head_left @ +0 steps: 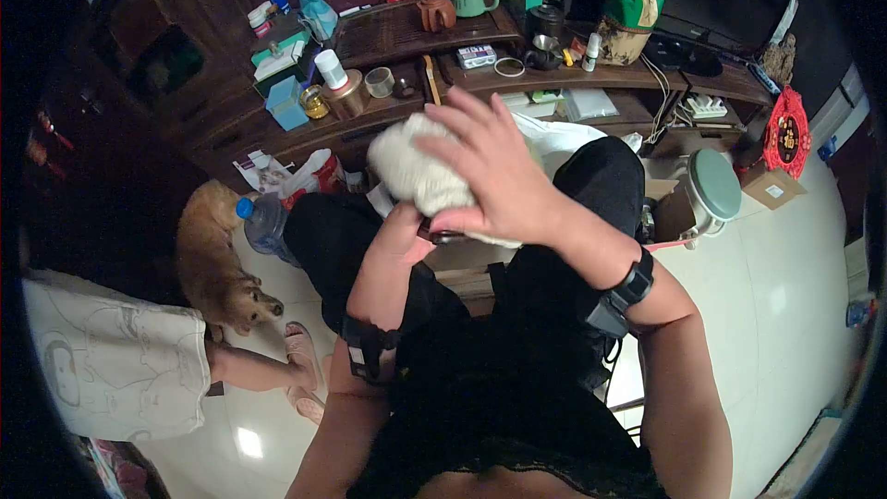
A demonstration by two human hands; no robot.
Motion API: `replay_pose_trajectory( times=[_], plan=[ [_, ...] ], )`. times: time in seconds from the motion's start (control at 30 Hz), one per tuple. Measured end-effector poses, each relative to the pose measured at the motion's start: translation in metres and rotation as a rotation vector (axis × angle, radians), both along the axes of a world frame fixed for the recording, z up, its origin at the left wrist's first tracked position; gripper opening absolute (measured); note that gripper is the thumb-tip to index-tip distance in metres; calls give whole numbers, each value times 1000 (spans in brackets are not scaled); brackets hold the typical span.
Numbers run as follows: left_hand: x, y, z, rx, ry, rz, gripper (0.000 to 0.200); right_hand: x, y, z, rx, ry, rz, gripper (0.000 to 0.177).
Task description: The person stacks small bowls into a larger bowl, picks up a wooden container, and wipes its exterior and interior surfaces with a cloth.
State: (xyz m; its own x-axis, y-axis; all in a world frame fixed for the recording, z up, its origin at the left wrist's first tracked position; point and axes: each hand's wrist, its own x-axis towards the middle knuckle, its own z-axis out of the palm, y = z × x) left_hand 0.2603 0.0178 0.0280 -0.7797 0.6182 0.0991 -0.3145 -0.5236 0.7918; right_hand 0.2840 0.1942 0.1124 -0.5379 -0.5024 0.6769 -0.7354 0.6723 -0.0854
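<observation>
A cream-coloured, knitted-looking cloth item (416,164) is held up in front of my knees. My right hand (490,162) lies over its right side with the fingers spread and slightly blurred. My left hand (404,238) is under the item, its fingers mostly hidden by the cloth. A small dark object (447,237) shows between the hands at the cloth's lower edge; I cannot make out what it is.
A dark wooden cabinet (370,125) holding jars, a teapot and boxes stands ahead. A dog (211,254) lies on the left, near a water bottle (266,225) and another person's leg (259,368). A green-lidded bin (714,187) stands on the right.
</observation>
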Motion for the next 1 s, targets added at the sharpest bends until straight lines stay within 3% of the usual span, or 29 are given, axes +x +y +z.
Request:
replay_pose_trajectory(
  times=[0.03,0.1,0.17,0.2,0.23,0.3,0.4,0.5,0.67,0.7,0.77,0.8,0.83,0.9,0.93,1.0],
  plan=[
    [4,1,2,-14,77,28,50,3,-1,-8,59,29,5,77],
    [6,2,-2,-6,-8,-31,51,4,5,4,45,55,-10,63],
    [2,0,-6,-99,11,-88,54,-7,14,1,-110,-193,-5,54],
    [12,9,15,-175,-54,-11,59,-12,18,1,-189,-313,-3,49],
    [12,11,17,-165,-82,-35,59,-16,16,1,-303,-177,-28,38],
    [12,11,19,-146,-144,-74,61,-22,18,3,-384,-235,-86,38],
    [7,8,8,-132,-130,-70,63,-38,22,-6,-402,-58,-253,38],
    [-2,-14,-17,6,-197,-216,65,-53,46,-16,-431,-178,-385,37],
    [1,-10,18,-131,-46,60,63,-43,47,-33,-1191,-681,253,46],
    [-1,-7,17,-171,18,116,62,-39,52,-39,-1241,-731,213,54],
    [-5,-2,16,-246,150,226,61,-8,34,-8,-1679,-883,198,61],
    [-3,3,20,-228,95,250,61,-22,38,-32,-1559,-880,550,68],
    [2,9,27,-209,40,276,61,-15,28,-31,-1536,-906,516,74],
    [5,10,30,-264,20,327,60,2,5,-25,-1528,-1181,83,75],
    [5,9,28,-336,55,351,59,-15,0,-44,-1399,-1016,168,74],
    [2,3,22,-438,154,335,59,-21,7,-50,-1448,-1109,138,73]
  ],
)
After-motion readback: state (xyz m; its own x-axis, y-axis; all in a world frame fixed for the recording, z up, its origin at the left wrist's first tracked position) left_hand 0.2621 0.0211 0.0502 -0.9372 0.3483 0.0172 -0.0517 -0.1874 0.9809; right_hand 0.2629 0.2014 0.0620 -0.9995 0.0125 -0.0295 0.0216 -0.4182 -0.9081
